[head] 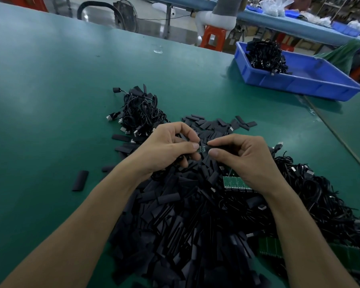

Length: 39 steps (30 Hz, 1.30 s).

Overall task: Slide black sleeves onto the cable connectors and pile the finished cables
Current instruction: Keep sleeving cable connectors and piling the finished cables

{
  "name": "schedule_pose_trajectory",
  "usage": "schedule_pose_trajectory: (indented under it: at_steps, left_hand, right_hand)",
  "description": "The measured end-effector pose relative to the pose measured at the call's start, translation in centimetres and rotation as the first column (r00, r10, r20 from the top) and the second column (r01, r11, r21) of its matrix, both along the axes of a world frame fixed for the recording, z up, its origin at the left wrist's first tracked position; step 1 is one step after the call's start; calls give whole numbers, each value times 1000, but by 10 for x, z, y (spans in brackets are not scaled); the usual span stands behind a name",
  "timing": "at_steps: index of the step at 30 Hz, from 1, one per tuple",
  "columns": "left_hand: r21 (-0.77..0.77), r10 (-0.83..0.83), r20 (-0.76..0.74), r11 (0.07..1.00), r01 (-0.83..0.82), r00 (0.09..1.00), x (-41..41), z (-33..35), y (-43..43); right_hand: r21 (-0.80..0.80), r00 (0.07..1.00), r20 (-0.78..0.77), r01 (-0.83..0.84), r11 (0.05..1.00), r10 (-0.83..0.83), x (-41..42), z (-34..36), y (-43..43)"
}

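Seen from above, two bare hands met over a green surface [50, 100]. The left hand [166, 150] pinched a cable connector [201, 149], a small green board, between thumb and forefinger. The right hand [243, 159], fingers curled, pinched a black sleeve [213, 144] whose end touched that connector. Beneath both hands lay a large heap of loose sleeves [185, 225]. A pile of coiled cables [141, 113] sat just beyond the left hand, and a tangle of more cables [320, 200] spread to the right. A blue bin [299, 80] holding cables stood at the far right.
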<state>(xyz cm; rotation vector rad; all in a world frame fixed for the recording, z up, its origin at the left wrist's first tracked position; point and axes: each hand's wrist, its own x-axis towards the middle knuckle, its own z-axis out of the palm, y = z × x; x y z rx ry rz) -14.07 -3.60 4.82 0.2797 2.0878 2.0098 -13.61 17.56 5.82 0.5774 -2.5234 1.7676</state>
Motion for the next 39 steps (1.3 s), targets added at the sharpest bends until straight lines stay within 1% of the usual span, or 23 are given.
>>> schedule_pose_trajectory:
  at_steps: [13,20,26,28,30,33,36,39]
  left_hand:
    - [-12,18,5,1000,-18,1000,-2,-3,0]
    - [13,14,-10,1000,-14,1000,-2,-3,2]
    - [1,-34,-52,999,34,998,-2,-4,3]
    - [1,-48,-46,999,48,998,-2,-4,2]
    - [-9,-53,-32,999,53,998,-2,-4,1]
    - [-89,-52,-37,995,48,998,-2,-5,1]
    - [-241,-26,-89,971,4,996,-2,-5,0]
    - [-358,1,-169,932,-63,986,-2,-6,2]
  right_hand:
    - [-47,1000,-9,10,999,-10,0,0,2]
    - [-3,998,-53,22,1000,-22,-2,-3,-4]
    - [-26,995,-25,-100,995,99,-2,3,-6]
    - [-23,994,-19,-107,994,106,-3,4,-6]
    - [11,997,-26,-73,997,73,-3,2,-5]
    - [58,997,-77,36,998,-32,-2,-3,-3]
    - [62,987,-114,123,990,-115,0,-6,-1]
    - [46,976,-149,168,985,-160,1,-10,0]
